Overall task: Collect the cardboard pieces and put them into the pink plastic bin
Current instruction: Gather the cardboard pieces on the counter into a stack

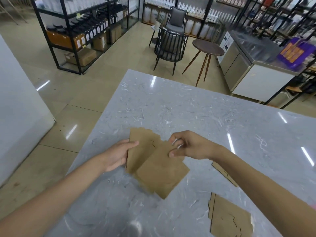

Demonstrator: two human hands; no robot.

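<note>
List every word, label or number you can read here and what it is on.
None can be read.
Bottle labels on the black shelf: too small and blurred.
Purple pack on the right counter: orange print, blurred.
Cardboard pieces: cut lines only, no text.

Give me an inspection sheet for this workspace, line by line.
Surface: grey marble table, glossy.
Job's things: two cardboard pieces held overlapping above the table; two more lie flat, one under the right forearm, one at the near edge. Pink bin not seen.
Clutter: nothing seen.
Grippers: left hand grips the stack's left edge; right hand pinches its top right.
Cables: nothing seen.
Surroundings: shelves of bottles, two chairs, round side table, steel counter.
</note>
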